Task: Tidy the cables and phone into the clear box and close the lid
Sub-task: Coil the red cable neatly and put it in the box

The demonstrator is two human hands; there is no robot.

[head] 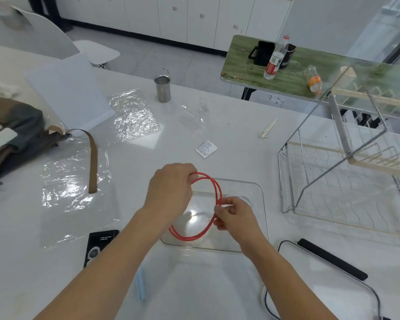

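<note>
1. Above the box [252, 192], head view: left hand [169, 190] and right hand [233, 215] each pinch one red cable [218, 195], fingers curled round its double loop.
2. Progress, judged: early; box apparently empty, cable not yet laid in.
3. Count: one phone [99, 245] on the counter [240, 139], untouched; one lid [328, 273] lying off, right.

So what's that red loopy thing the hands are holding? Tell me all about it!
It's a thin red cable, smooth and rubbery-looking, wound into about two round loops. The left hand pinches the top of the loops, and the right hand pinches their right side. The coil hangs tilted above the clear box on the white table. Its plugs aren't visible.
</note>
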